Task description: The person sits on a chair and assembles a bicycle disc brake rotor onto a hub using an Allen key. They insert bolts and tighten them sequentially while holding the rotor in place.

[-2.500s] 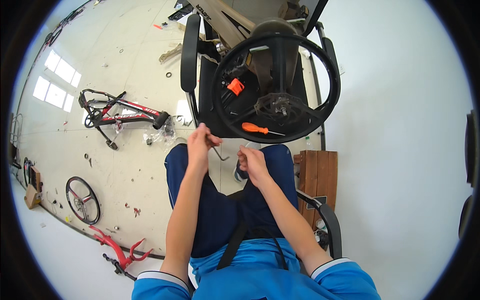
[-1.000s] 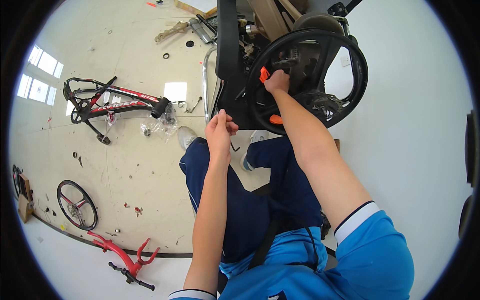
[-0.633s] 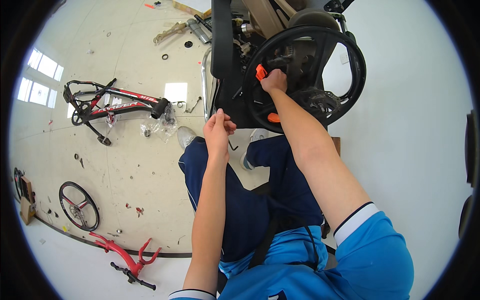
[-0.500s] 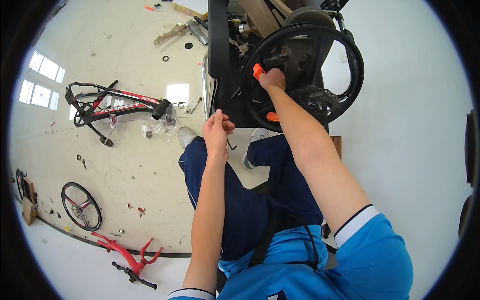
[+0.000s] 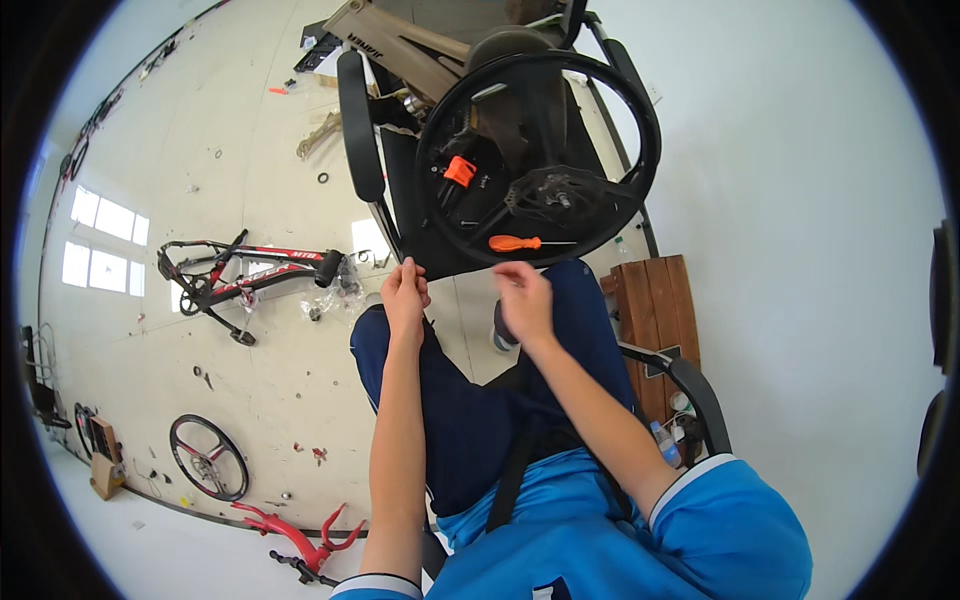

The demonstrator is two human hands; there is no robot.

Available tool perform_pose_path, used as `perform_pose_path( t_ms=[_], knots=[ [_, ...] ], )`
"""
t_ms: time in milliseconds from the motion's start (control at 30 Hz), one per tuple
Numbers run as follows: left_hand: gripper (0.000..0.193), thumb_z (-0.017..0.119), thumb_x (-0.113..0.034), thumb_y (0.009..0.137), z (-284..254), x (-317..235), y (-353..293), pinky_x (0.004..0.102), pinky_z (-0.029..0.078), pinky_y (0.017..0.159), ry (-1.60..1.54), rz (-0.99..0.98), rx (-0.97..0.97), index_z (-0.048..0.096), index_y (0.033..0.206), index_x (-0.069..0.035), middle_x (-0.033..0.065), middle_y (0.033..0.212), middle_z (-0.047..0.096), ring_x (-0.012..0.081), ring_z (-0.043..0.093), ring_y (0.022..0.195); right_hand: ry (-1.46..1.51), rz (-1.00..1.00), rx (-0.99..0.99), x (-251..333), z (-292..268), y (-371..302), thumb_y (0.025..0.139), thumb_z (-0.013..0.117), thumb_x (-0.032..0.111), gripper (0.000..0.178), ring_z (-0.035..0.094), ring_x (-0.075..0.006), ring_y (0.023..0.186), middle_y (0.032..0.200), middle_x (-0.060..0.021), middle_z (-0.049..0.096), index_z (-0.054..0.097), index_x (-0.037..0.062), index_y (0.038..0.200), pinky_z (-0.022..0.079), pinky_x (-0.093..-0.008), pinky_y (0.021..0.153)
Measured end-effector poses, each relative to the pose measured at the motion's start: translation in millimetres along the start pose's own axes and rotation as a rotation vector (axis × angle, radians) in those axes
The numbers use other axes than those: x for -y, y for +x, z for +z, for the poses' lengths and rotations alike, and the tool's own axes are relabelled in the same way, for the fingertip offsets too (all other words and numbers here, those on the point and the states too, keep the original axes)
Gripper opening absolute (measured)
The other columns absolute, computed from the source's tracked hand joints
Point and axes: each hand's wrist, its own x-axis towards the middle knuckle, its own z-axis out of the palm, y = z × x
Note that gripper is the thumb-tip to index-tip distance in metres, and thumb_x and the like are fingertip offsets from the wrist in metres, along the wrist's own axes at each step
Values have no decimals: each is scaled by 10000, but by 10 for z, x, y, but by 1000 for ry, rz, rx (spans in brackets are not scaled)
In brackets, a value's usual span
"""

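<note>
In front of me a black bicycle wheel (image 5: 652,150) with a disc rotor (image 5: 560,200) lies on the seat of a black armchair (image 5: 362,125). Inside the rim rest an orange-handled screwdriver (image 5: 514,243), an orange piece with dark prongs (image 5: 460,171) and a few small screws. My left hand (image 5: 404,300) is closed at the seat's front edge; a thin dark end, apparently of a hex key, shows below its fingers. Just short of the screwdriver, touching nothing I can see, my right hand (image 5: 526,300) has its fingers curled together; whatever they hold is hidden.
A tan bicycle frame (image 5: 400,50) leans on the chair's far side. To the left a black-and-red frame (image 5: 270,272), a three-spoke wheel (image 5: 208,458) and a red fork part (image 5: 300,535) lie on the floor. A wooden crate (image 5: 655,310) stands right of my knee.
My right hand has drawn back from the orange piece toward me, leaving it inside the wheel. The left hand stays closed. The view has shifted, showing the whole screwdriver and the crate.
</note>
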Motion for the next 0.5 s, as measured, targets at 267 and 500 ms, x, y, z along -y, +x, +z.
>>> perform_pose_path(
  t_ms=[267, 500],
  knots=[
    [243, 569, -313, 1031, 738, -151, -161, 219, 235, 421, 254, 35, 59, 594, 1155, -104, -64, 618, 400, 36, 316, 460, 240, 192, -97, 228, -1360, 871, 954, 601, 164, 283, 589, -114, 579, 750, -75, 654, 582, 37, 1207, 505, -263, 511],
    [328, 633, -266, 979, 1478, -418, 393, 273, 488, 725, 757, 406, 218, 644, 1202, -26, 77, 821, 687, 128, 609, 712, -220, -129, -70, 329, -1328, 1344, 876, 762, 355, 369, 529, -100, 553, 637, -45, 633, 726, -9, 830, 430, -278, 578]
  ],
)
